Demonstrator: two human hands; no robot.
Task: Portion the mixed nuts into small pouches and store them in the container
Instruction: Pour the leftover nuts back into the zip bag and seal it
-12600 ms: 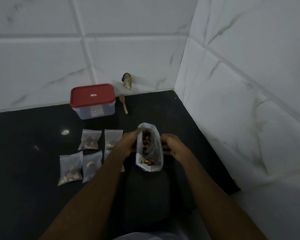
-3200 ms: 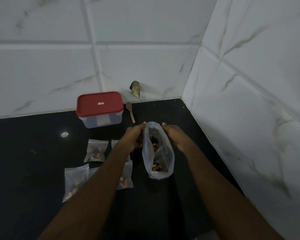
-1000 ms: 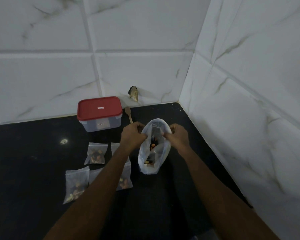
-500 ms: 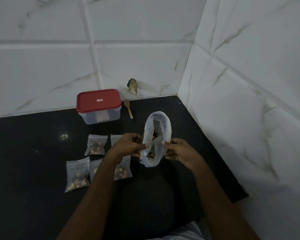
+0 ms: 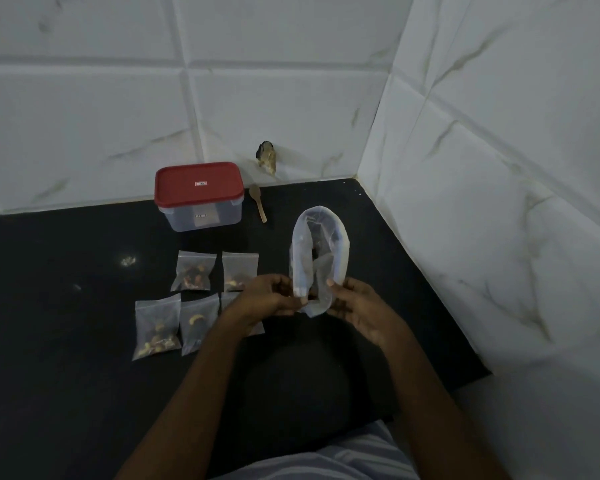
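Note:
A clear plastic bag [image 5: 321, 251] with a few mixed nuts in it stands tall over the black counter, its mouth gaping at the top. My left hand [image 5: 269, 297] pinches its lower left side and my right hand [image 5: 355, 303] pinches its lower right side. Several small filled pouches [image 5: 193, 271] lie flat in two rows to the left; my left forearm covers part of them. A clear container [image 5: 200, 199] with a red lid, shut, sits behind them near the wall.
A small wooden spoon [image 5: 258, 202] lies right of the container. A brownish lump [image 5: 267, 161] leans against the white tiled back wall. Another tiled wall [image 5: 499, 202] closes the right side. The black counter [image 5: 66, 323] stretches left.
Both hands slid from the bag's mouth down to its lower part, and the bag now stands taller with its mouth open. The pouches and container have not moved.

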